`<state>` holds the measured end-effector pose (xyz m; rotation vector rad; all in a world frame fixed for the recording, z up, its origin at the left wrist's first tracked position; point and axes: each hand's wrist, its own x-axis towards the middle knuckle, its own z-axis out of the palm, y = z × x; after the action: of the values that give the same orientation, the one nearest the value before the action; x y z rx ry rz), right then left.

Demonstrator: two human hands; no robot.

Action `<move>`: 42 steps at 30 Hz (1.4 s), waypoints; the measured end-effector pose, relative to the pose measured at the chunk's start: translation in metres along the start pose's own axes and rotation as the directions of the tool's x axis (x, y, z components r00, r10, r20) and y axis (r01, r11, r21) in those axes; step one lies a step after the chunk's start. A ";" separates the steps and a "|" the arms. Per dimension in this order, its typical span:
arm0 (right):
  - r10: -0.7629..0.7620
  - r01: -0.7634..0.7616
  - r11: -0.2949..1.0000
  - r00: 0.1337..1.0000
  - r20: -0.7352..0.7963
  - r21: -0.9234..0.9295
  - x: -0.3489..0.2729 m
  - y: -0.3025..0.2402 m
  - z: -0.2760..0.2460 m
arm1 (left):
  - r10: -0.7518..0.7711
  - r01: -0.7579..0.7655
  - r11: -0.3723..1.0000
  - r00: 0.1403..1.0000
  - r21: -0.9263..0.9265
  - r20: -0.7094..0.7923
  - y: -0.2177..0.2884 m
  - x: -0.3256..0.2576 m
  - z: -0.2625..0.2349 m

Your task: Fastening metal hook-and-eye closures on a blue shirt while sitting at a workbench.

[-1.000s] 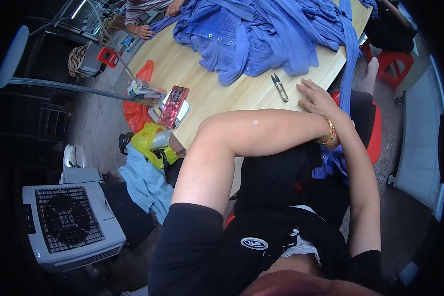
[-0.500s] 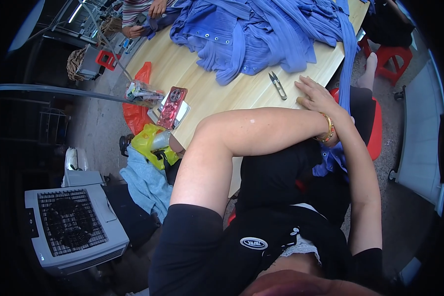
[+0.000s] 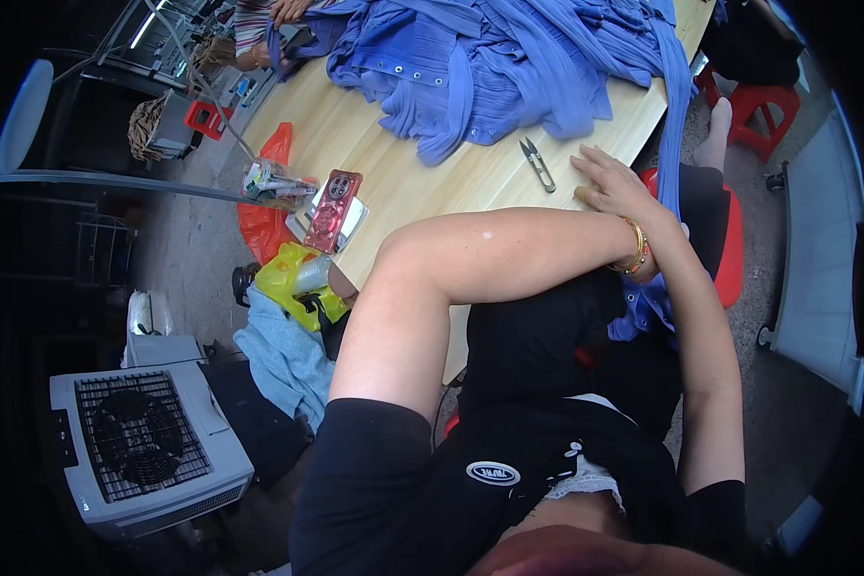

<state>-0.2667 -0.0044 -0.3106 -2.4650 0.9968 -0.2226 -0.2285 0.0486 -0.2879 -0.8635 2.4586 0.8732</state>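
While your right grip (image 3: 612,185) rests loosely spread just to the right of the scissors (image 3: 535,159), your left grip (image 3: 647,269) is mostly hidden, its state impossible to tell; blue clothes (image 3: 494,72) lie beyond the scissors.

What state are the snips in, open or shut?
Open: the snips lie on the table with their blade tips visibly apart.

right hand (image 3: 616,187): on table (image 3: 480,182) edge | left hand (image 3: 647,270): mostly behind right forearm (image 3: 708,355) | snips (image 3: 544,177): near right hand

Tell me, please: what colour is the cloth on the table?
The cloth is violet-blue, best seen in the head view.
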 end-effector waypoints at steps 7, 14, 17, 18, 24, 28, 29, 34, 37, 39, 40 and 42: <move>-0.014 0.014 1.000 1.000 -0.006 0.002 0.001 0.000 0.001 | 0.052 -0.050 0.995 0.999 0.089 -0.013 -0.010 0.019 0.015; -0.024 0.024 1.000 1.000 -0.003 -0.009 0.004 -0.004 0.002 | -0.503 0.547 0.794 0.346 0.265 0.792 0.009 0.081 -0.022; -0.011 0.011 1.000 1.000 -0.007 -0.001 0.001 -0.001 -0.001 | -0.490 0.520 0.818 0.408 0.245 0.770 0.022 0.071 -0.030; -0.008 0.008 1.000 1.000 -0.002 -0.004 0.001 -0.002 -0.002 | -0.486 0.514 0.825 0.429 0.237 0.762 0.025 0.068 -0.031; -0.019 0.019 1.000 1.000 0.002 -0.003 0.002 0.001 0.002 | -0.451 0.469 0.863 0.548 0.188 0.705 0.026 0.056 -0.028; -0.021 0.021 1.000 1.000 0.008 -0.002 0.003 0.001 0.003 | -0.425 0.435 0.886 0.619 0.162 0.660 0.025 0.050 -0.025; -0.021 0.021 1.000 1.000 0.008 -0.002 0.003 0.001 0.002 | -0.418 0.426 0.891 0.637 0.156 0.648 0.025 0.048 -0.024; -0.013 0.013 1.000 1.000 0.012 0.001 0.003 -0.001 0.001 | -0.379 0.378 0.916 0.717 0.130 0.585 0.023 0.041 -0.018; -0.012 0.012 1.000 1.000 0.011 0.002 0.003 0.000 0.001 | -0.354 0.348 0.930 0.761 0.117 0.544 0.022 0.036 -0.015; -0.012 0.012 1.000 1.000 0.009 0.000 0.002 -0.001 0.001 | -0.337 0.330 0.938 0.788 0.108 0.515 0.020 0.034 -0.013; -0.009 0.009 1.000 1.000 0.007 -0.001 0.002 -0.001 0.001 | -0.327 0.320 0.942 0.801 0.104 0.501 0.019 0.033 -0.011; -0.012 0.012 1.000 1.000 0.005 0.001 0.002 -0.001 0.001 | -0.307 0.298 0.950 0.827 0.096 0.471 0.017 0.031 -0.008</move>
<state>-0.2645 -0.0046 -0.3112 -2.4694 0.9802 -0.2207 -0.2635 0.0404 -0.2911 -0.8740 1.8341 0.8266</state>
